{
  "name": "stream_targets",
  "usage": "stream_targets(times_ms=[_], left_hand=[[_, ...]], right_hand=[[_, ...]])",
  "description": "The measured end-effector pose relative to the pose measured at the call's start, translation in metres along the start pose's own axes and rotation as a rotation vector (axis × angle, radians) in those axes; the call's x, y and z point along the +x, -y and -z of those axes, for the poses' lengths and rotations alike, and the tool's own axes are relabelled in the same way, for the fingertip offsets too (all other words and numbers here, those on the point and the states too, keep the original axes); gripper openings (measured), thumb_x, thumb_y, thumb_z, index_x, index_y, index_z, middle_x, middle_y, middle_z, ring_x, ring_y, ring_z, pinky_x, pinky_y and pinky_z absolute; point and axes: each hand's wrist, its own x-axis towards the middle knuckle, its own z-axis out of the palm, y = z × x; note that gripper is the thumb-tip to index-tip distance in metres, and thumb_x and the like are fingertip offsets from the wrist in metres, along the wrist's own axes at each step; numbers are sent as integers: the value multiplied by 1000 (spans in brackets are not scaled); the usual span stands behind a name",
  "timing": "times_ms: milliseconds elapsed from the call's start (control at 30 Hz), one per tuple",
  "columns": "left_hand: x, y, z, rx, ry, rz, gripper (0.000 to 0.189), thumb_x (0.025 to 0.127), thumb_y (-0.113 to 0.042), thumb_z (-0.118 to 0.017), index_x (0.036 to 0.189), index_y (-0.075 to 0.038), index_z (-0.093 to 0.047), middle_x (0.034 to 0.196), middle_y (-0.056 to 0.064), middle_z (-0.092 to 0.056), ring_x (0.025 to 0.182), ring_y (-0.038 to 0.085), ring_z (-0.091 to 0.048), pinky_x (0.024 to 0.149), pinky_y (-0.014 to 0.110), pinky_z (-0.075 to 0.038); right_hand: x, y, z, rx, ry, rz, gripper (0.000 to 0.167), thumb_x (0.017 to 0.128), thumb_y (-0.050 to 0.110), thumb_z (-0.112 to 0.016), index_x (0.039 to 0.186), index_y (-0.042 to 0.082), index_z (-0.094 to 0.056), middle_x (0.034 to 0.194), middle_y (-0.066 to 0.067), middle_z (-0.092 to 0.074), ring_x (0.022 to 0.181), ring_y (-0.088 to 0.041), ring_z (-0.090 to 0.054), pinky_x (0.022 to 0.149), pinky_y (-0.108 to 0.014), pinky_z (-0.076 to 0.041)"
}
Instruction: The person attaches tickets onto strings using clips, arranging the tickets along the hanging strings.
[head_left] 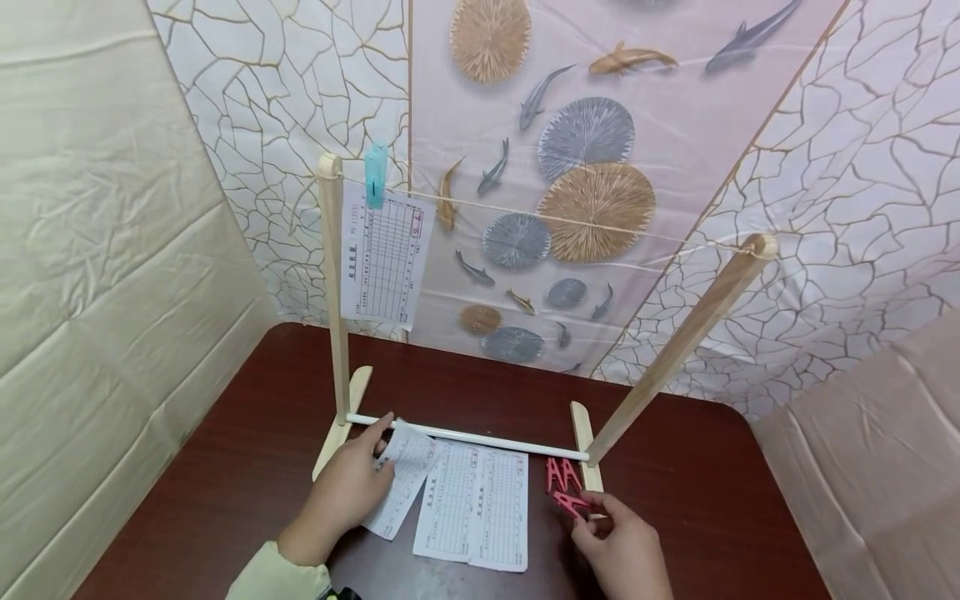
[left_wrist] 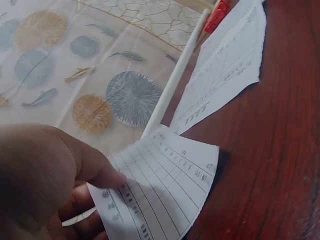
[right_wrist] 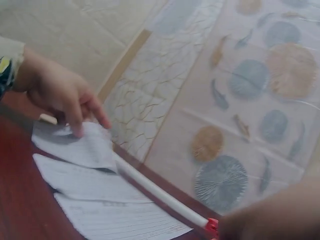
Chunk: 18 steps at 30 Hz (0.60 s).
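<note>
My left hand pinches the leftmost printed paper slip between thumb and fingers. In the left wrist view this slip bends upward, its near edge off the dark table. Two more slips lie flat side by side to its right. My right hand has thumb and index finger at a red clothespin, pinching its near end. Two other red clothespins lie just beyond. In the right wrist view, red plastic shows beside the hand, which hides the rest.
A wooden stand with a left post and a right post carries a string. From its left end a slip hangs by a blue clothespin. A white rod joins the feet behind the slips.
</note>
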Motion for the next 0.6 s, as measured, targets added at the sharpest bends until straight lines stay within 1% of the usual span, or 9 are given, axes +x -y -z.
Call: stream_targets(times_ms=[33,100,200,267,367,433,467,533,600], left_hand=[[1,0,1,-36,5,4,74,99,-9,-75,169,-12,-51,110,1,-75,75,13,-57,65,30,-47],[1,1,2,-109,16,11,74,98,-7,-76,168,-12,-52,107,-1,-74,74,10,-58,66,27,-48],[1,1,3,-212,37,25,66,99,-6,-78,162,-13,-60,103,-3,-75,81,8,-63,68,24,-52],[0,0,5,-277,49,31,57,99,-5,-79,154,-12,-68,103,-2,-76,86,9,-67,70,24,-55],[1,-4,7,-368,60,41,39,100,-5,-80,138,-9,-77,104,1,-78,89,11,-70,72,25,-57],[1,-7,9,-417,62,40,29,100,-6,-81,129,-8,-80,105,2,-78,91,13,-69,74,25,-57],[2,-9,10,-433,62,40,25,100,-7,-81,125,-8,-81,105,3,-77,90,13,-69,74,25,-57],[3,-13,13,-458,67,37,18,101,-9,-81,120,-10,-81,102,3,-76,89,14,-67,73,25,-56],[4,-17,16,-469,73,20,14,101,-9,-82,115,-12,-81,99,2,-75,86,14,-66,71,26,-55]], right_hand=[[0,0,2,49,4,2,38,91,12,-87,129,12,-82,89,3,-81,75,-3,-68,64,-22,-52],[0,0,5,152,13,14,40,95,11,-87,135,11,-80,103,-2,-83,81,-1,-71,67,-22,-56],[-1,1,7,311,21,71,43,99,8,-85,141,9,-77,123,-12,-80,93,-1,-75,74,-23,-62],[-2,2,6,397,22,112,45,100,3,-83,144,6,-75,129,-13,-76,99,-1,-76,79,-23,-64],[-2,4,5,485,11,178,48,98,-4,-82,144,2,-74,128,-7,-74,104,-4,-76,84,-22,-65],[-1,7,7,515,1,204,48,97,-6,-82,143,0,-74,122,-2,-75,104,-5,-77,85,-20,-64],[0,9,8,539,4,213,48,96,-7,-82,143,-1,-73,120,-2,-75,104,-7,-77,86,-20,-64],[2,15,11,600,25,212,47,96,-8,-82,141,-3,-72,116,-5,-75,100,-8,-77,83,-21,-64],[5,21,14,666,58,209,45,96,-10,-80,139,-6,-69,114,-13,-76,100,-10,-77,82,-22,-65]])
